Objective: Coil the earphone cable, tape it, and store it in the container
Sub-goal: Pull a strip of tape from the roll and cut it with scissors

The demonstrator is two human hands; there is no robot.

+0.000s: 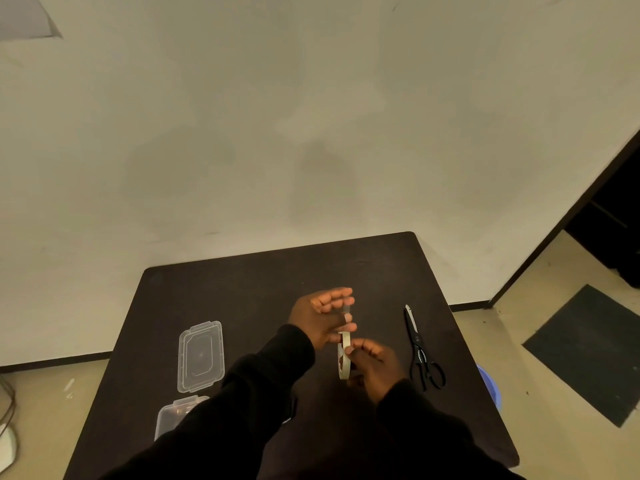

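Holding a tape roll [344, 356] on edge, right hand [375, 368] beside left hand [320, 315].

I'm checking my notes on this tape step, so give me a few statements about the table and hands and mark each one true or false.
1. The right hand holds the pale ring-shaped roll of tape. True.
2. The black-handled metal scissors are in the left hand. False: they lie on the dark table, right of both hands.
3. The clear plastic lid lies flat on the table's left side. True.
4. The clear plastic container sits beside the scissors. False: it sits near the lid, on the left.
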